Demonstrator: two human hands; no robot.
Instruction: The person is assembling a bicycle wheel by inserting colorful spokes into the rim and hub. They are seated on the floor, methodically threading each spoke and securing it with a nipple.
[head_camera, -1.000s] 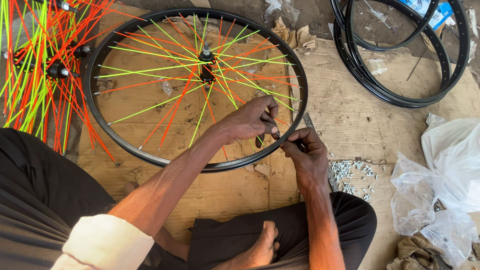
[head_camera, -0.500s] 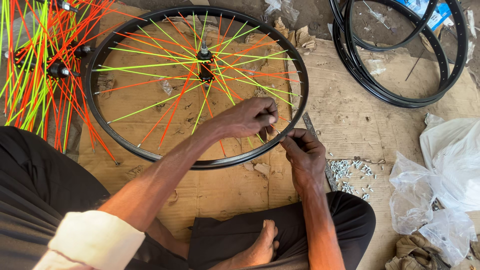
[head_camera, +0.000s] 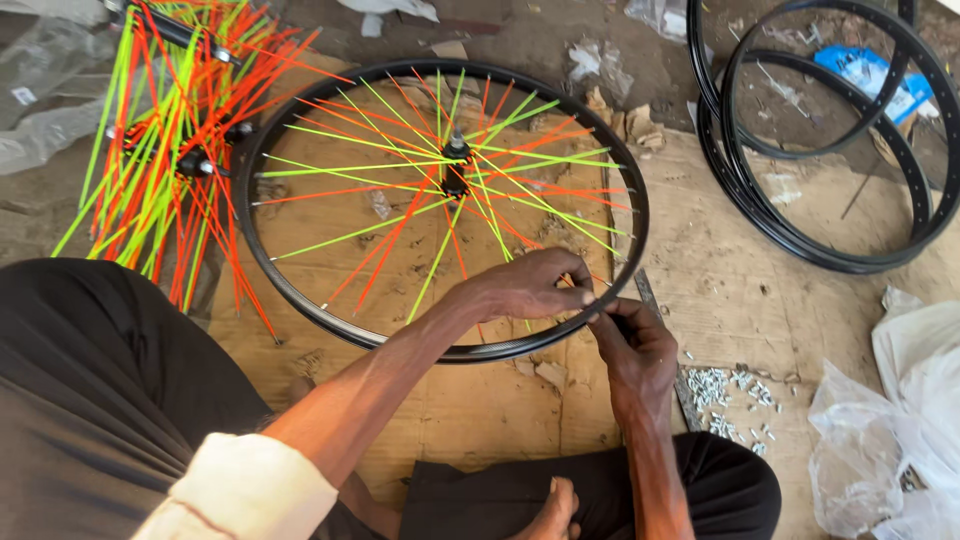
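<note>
I sit on the ground over a sheet of worn cardboard (head_camera: 480, 420), a black wheel (head_camera: 300, 290) with orange and lime spokes lying flat on it in front of me. My left hand (head_camera: 525, 285) reaches across the rim at about 5 o'clock, fingers curled and pinched on a spoke end at the rim. My right hand (head_camera: 630, 350) meets it just outside the rim, fingers closed around something small; what it grips I cannot tell. A narrow metal file (head_camera: 685, 390) lies on the cardboard just beside my right hand. At 4 o'clock from the wheel, a scatter of small silver nipples (head_camera: 725, 395) rests near my knee. A bundle of loose spoked hubs (head_camera: 165, 130) sprawls at 10 o'clock, overlapping the wheel's edge. At 2 o'clock, well apart, bare black rims (head_camera: 830, 140) are stacked on the dirt floor. Crumpled clear plastic bags (head_camera: 900, 420) sit at 4 o'clock, past the nipples. Scraps of paper litter the dusty ground beyond the cardboard.
</note>
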